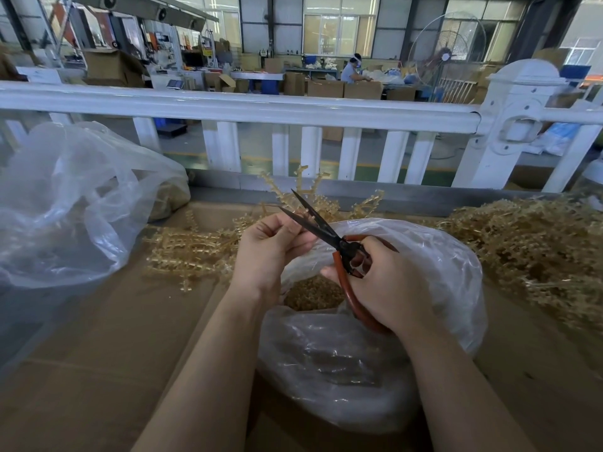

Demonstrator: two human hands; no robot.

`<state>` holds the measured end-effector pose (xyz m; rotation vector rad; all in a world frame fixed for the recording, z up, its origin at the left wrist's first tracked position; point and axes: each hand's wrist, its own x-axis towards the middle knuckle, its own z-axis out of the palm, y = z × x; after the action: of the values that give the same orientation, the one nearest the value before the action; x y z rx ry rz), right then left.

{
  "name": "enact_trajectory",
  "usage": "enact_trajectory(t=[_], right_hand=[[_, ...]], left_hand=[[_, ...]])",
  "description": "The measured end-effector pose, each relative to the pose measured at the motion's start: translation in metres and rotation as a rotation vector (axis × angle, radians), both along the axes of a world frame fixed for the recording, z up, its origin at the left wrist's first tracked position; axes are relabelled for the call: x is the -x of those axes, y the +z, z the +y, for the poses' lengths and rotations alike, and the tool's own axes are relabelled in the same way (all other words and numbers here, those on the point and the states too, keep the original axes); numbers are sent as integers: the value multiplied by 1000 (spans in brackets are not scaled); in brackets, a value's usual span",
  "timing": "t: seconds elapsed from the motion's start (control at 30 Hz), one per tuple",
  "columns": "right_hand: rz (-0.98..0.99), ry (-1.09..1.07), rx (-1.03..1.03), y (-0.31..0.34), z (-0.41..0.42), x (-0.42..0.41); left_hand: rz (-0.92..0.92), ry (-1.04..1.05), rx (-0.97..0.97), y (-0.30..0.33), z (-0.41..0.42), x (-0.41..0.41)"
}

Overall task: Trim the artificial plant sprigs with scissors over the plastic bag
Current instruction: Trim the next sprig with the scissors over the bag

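My left hand (272, 246) pinches a pale tan sprig (313, 190) between curled fingertips and thumb, holding it above the far edge of the plastic bag (434, 256). The sprig fans upward and away from my fingers toward the white railing (241, 109). My right hand (380, 282) grips the scissors (329, 234) by their orange-red loop handles, fingers curled through and around the loops. The dark blades stand apart, pointing far-left, one blade lying just beside my left fingertips and crossing the sprig's base; whether it touches the stem I cannot tell. The bag sits near me at centre on the brown cardboard surface (114, 337), its mouth gaping beneath both hands, with tan cuttings (311, 293) visible inside. A loose cluster of sprigs (192, 252) lies on the cardboard to the left of my left hand. A larger heap (535, 246) fills the right side. A second clear bag (65, 203) stands at far left.
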<state>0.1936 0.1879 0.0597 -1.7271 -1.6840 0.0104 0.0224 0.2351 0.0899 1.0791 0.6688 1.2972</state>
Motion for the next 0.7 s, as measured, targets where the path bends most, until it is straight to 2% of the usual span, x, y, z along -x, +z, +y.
enact_trajectory(t=[0.7], right_hand=[[65,-9,-16,0,-2,4]], left_hand=[[-39,-3,-18,-5,5,4]])
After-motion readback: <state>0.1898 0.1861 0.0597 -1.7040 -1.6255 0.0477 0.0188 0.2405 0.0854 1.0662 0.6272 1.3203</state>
